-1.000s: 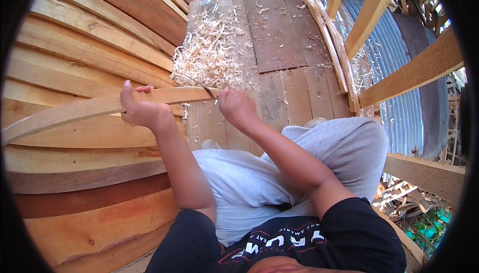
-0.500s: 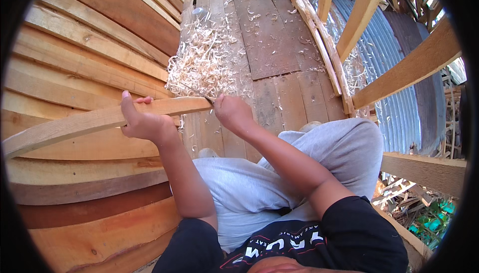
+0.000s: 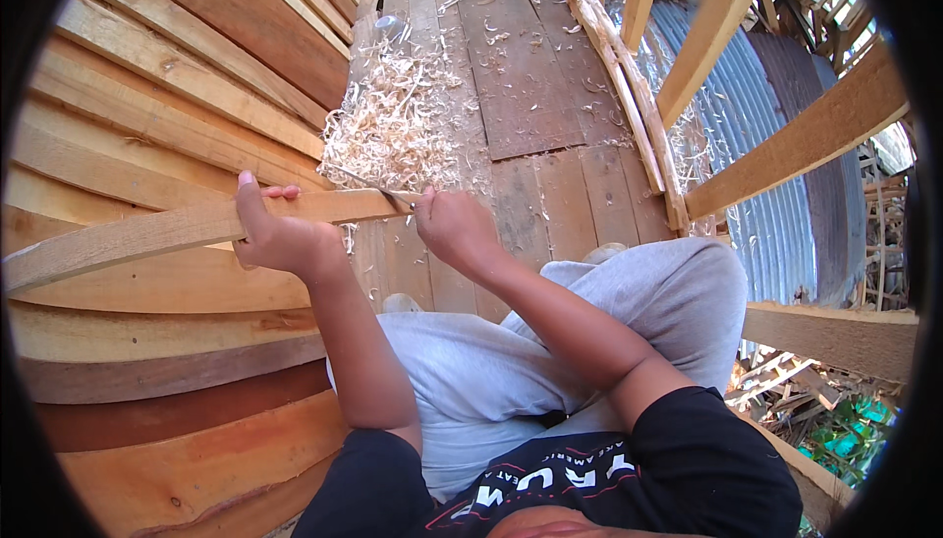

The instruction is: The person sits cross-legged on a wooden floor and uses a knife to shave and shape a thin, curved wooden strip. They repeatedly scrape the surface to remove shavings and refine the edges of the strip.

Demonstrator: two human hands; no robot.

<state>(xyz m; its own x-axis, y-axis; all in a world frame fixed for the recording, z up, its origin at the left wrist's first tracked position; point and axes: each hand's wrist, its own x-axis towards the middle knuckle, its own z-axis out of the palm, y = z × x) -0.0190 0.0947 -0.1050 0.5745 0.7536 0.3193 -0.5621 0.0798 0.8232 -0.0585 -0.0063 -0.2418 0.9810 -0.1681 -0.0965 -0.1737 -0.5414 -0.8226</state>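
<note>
A long pale wooden strip [image 3: 147, 243] runs from the far left to in front of my knees. My left hand [image 3: 283, 235] grips it from below, thumb up on the near side and fingertips showing over its far edge. Closed in a fist at the strip's right end, my right hand [image 3: 457, 231] holds a knife [image 3: 388, 192]. The thin dark blade points up and left and crosses the strip near that end. The handle is hidden inside my fist.
Curly wood shavings [image 3: 393, 130] lie heaped on the plank floor [image 3: 526, 76] ahead. Stacked boards [image 3: 167, 287] line the left side. Wooden posts [image 3: 717, 37] and a rail [image 3: 801, 140] stand at the right, with corrugated metal sheets [image 3: 742, 106] beyond. A small clear cup [image 3: 390, 24] sits past the shavings.
My right hand and the knife have shifted slightly toward me and left, and more of the blade shows. My left hand keeps its grip on the wooden strip.
</note>
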